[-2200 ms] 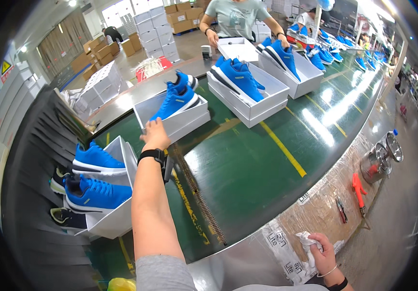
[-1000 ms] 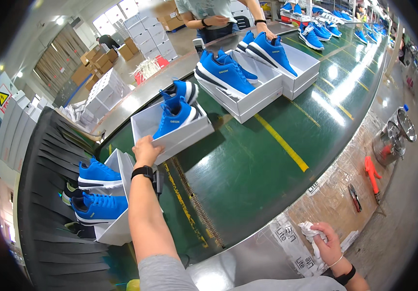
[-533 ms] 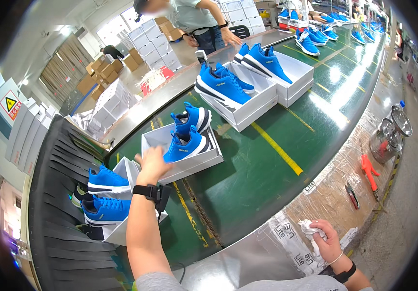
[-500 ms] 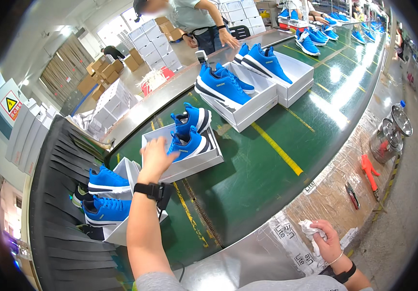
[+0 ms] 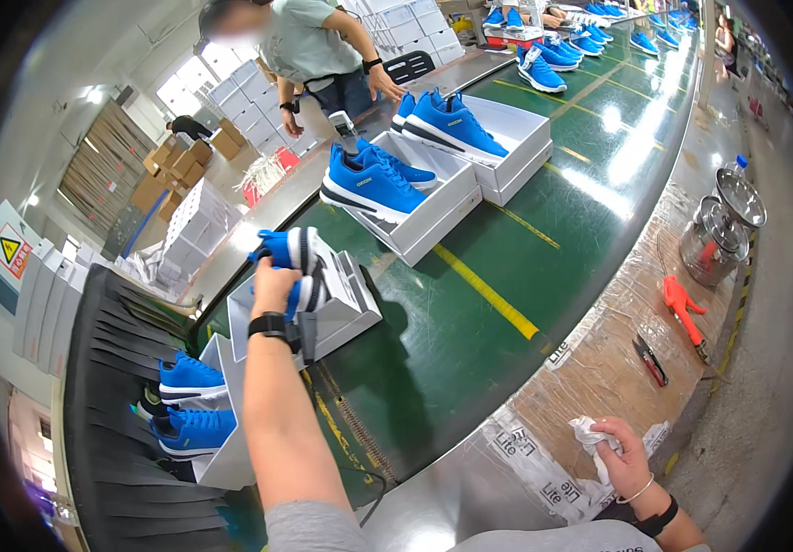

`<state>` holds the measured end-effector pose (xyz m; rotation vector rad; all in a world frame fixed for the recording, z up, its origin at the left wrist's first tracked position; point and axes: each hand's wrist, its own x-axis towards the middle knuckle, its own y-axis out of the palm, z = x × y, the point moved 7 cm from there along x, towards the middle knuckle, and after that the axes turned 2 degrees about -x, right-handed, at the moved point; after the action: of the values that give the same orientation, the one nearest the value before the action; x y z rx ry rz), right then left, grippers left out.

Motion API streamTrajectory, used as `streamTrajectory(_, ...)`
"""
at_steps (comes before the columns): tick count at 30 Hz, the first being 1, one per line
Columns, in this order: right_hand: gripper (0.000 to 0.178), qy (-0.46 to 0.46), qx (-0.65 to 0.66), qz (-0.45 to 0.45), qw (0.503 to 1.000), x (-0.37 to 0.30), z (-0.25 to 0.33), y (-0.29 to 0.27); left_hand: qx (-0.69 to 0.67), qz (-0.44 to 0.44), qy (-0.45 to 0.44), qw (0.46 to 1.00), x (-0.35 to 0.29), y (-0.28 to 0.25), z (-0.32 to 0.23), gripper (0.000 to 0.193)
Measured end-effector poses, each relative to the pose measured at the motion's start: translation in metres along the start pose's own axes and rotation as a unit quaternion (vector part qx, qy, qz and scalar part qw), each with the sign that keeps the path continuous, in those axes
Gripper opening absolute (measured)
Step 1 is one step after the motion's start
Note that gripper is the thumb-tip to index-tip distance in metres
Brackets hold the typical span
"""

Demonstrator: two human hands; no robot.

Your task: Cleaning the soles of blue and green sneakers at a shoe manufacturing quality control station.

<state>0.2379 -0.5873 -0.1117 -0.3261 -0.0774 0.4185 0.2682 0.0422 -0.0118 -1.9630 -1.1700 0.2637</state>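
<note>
Step in hand: looks like handling the blue shoes at the open white box; your left hand does this, alone.
Left grip: your left hand is closed on the blue uppers; can't tell if it has both shoes or just one, fingertips mostly hidden.
Shoes vs grip: one shoe just beyond your hand, the other just right of it, both tipped with soles facing right.
Shoes vs box: over the open box; whether the soles touch it, can't tell.
Right grip: your right hand is closed on a crumpled white wad, above the wrapped surface, well apart from the shoes.
Next move: probably calls for a firm left hold on both shoes, tilt controlled, soles clear of the box wall.
Near left: another white box with two blue shoes, just beside your left forearm.
Beyond: two boxed blue pairs further along the green belt; a co-worker's hand near the farther one.
</note>
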Motion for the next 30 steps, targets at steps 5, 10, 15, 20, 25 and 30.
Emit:
streamTrajectory(5,0.023,-0.024,0.02,-0.008,0.999,-0.003,0.006,-0.001,-0.2,0.007,0.014,0.98,-0.023,-0.05,-0.045,0.048)
streamTrajectory(10,0.025,-0.058,0.033,0.001,0.998,-0.015,0.023,-0.006,0.219,-0.029,0.153,0.963,-0.065,-0.066,-0.088,0.051)
streamTrajectory(15,0.026,-0.062,0.022,-0.032,0.997,-0.029,0.027,-0.025,0.193,-0.009,0.125,0.973,-0.081,-0.041,-0.058,0.048)
streamTrajectory(20,0.027,-0.089,-0.029,-0.041,0.995,-0.032,0.024,-0.042,-0.249,-0.027,-0.016,0.968,-0.058,-0.073,-0.003,0.031)
streamTrajectory(25,0.028,-0.124,-0.026,-0.048,0.991,-0.017,0.033,-0.025,0.083,-0.026,0.097,0.991,-0.078,-0.07,-0.072,0.052)
streamTrajectory(30,0.038,-0.258,-0.172,0.008,0.951,-0.01,0.048,0.01,0.056,-0.096,0.162,0.981,-0.097,-0.111,-0.095,0.041)
